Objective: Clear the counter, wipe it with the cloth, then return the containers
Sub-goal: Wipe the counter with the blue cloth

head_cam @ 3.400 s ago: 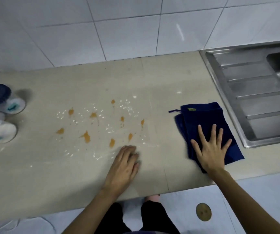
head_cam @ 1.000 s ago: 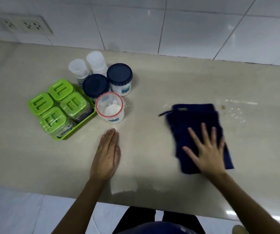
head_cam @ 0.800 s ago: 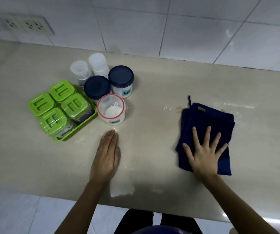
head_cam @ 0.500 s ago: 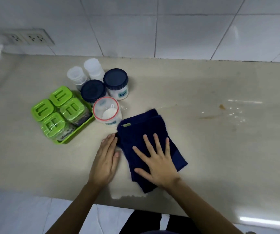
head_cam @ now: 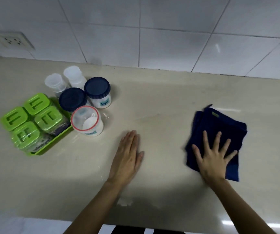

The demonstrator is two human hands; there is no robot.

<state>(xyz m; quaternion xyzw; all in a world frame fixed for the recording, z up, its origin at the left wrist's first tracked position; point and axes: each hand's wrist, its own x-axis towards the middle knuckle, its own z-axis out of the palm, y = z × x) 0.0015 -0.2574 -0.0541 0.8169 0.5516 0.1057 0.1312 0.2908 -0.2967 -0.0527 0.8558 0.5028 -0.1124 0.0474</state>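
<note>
Counter [head_cam: 161, 92] first, a hard, smooth slab that needs no holding and looks slick enough for fabric to glide on; the cloth [head_cam: 220, 125], dark blue and folded, lies flat on its right part and is probably soft and light, best driven by a flat palm pressing down. Right hand [head_cam: 213, 157] lies on the near half of that cloth, fingers spread wide, gripping nothing. Left hand [head_cam: 127, 159] rests flat and empty on bare counter, well apart from the cloth and near the containers [head_cam: 85, 105] clustered by the green tray [head_cam: 51, 146].
</note>
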